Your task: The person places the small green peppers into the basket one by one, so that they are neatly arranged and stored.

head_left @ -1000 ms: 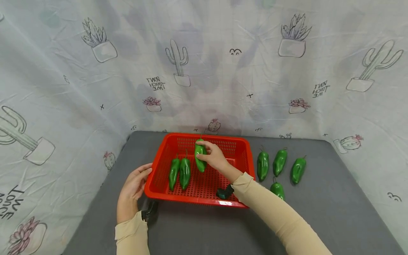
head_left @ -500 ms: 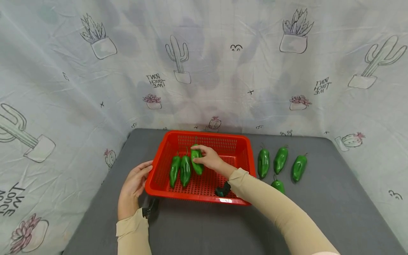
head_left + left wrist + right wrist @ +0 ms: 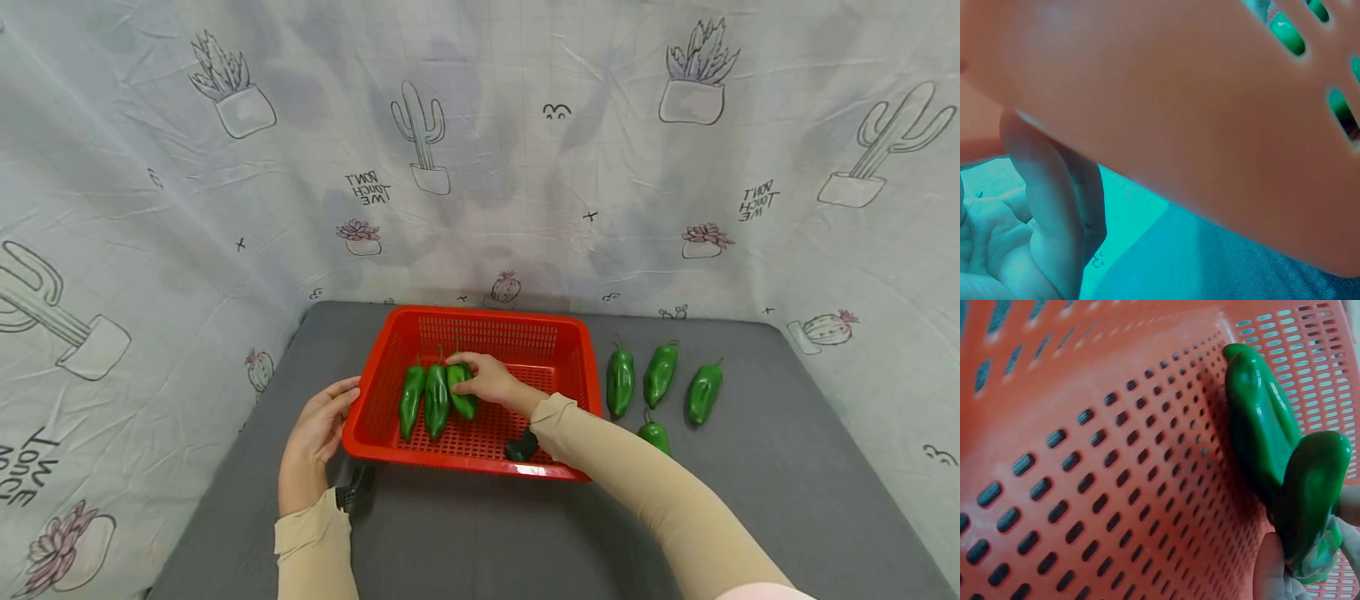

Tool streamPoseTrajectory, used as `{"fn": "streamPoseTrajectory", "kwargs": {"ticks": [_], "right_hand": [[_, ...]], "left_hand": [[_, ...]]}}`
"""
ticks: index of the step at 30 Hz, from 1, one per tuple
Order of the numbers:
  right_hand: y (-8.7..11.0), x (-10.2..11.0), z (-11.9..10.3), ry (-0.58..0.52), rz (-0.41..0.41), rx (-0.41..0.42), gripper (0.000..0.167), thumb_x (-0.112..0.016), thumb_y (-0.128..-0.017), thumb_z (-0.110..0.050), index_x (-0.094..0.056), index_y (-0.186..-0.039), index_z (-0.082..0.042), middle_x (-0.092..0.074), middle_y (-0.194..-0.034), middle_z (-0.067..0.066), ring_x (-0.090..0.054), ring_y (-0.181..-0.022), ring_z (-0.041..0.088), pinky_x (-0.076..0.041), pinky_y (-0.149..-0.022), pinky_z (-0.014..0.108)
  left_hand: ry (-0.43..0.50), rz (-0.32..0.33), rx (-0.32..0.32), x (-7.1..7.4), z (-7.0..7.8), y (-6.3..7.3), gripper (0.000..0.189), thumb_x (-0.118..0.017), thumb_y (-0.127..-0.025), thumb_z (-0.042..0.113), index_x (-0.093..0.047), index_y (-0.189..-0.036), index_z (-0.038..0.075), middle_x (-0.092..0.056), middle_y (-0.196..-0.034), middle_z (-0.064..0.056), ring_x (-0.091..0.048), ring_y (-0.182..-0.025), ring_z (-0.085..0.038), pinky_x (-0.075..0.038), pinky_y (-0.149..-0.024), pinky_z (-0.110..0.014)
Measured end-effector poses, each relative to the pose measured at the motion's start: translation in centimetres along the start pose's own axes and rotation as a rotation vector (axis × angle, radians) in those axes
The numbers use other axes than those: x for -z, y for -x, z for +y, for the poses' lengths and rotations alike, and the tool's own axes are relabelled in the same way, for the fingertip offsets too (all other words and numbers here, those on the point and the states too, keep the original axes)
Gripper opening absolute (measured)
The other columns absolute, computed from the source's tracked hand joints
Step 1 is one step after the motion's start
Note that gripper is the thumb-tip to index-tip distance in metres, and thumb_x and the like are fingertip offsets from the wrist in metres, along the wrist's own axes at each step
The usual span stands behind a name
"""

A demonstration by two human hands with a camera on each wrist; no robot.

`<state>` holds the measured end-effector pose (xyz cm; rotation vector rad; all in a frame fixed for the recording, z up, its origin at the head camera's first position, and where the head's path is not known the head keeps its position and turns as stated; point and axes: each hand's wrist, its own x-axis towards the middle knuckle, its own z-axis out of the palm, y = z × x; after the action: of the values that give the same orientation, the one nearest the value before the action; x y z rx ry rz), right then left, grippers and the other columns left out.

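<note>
A red plastic basket point(image 3: 468, 465) with slotted walls stands on the grey table. My left hand point(image 3: 315, 429) holds its left rim; in the left wrist view the fingers point(image 3: 1054, 206) curl up against the basket wall point(image 3: 1197, 125). Inside the basket, my right hand point(image 3: 491, 382) pinches a green chili pepper point(image 3: 462, 402) between thumb and fingers. Two more green peppers lie side by side to its left, the nearer one point(image 3: 437, 404) close by and the other point(image 3: 411, 402) beyond. The right wrist view shows the held pepper point(image 3: 1313, 494) low over the basket floor, against another pepper point(image 3: 1257, 412).
Several green peppers lie on the table right of the basket, among them one far right point(image 3: 703, 393) and one partly hidden by the right sleeve point(image 3: 654, 435). A patterned cloth point(image 3: 495, 167) hangs behind and along the sides.
My right hand has moved left and down with the pepper, bringing it beside the two in the basket. My left hand stays at the rim. The head view has shifted slightly.
</note>
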<state>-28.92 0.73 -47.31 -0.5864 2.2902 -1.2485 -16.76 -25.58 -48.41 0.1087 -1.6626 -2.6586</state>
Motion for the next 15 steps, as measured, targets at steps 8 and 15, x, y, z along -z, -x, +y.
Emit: {"fn": "streamPoseTrajectory", "kwargs": {"ticks": [8, 15], "right_hand": [[-0.35, -0.28, 0.54, 0.100, 0.000, 0.025, 0.051, -0.072, -0.084, -0.014, -0.056, -0.131, -0.020, -0.056, -0.129, 0.014, -0.059, -0.104, 0.025, -0.050, -0.071, 0.029], [-0.41, -0.38, 0.76, 0.166, -0.023, 0.054, 0.053, -0.072, -0.083, -0.013, -0.054, -0.132, -0.020, -0.064, -0.112, 0.012, -0.059, -0.084, 0.015, -0.046, -0.063, 0.024]], "left_hand": [[0.006, 0.006, 0.004, -0.07, 0.10, -0.04, 0.025, -0.043, -0.098, -0.001, -0.063, -0.104, 0.011, -0.070, -0.089, -0.001, -0.068, -0.076, -0.012, -0.058, -0.069, -0.026], [0.003, 0.010, 0.005, -0.05, 0.02, 0.00, 0.024, -0.044, -0.098, -0.001, -0.063, -0.105, 0.011, -0.070, -0.090, -0.001, -0.068, -0.076, -0.012, -0.058, -0.069, -0.026]]}}
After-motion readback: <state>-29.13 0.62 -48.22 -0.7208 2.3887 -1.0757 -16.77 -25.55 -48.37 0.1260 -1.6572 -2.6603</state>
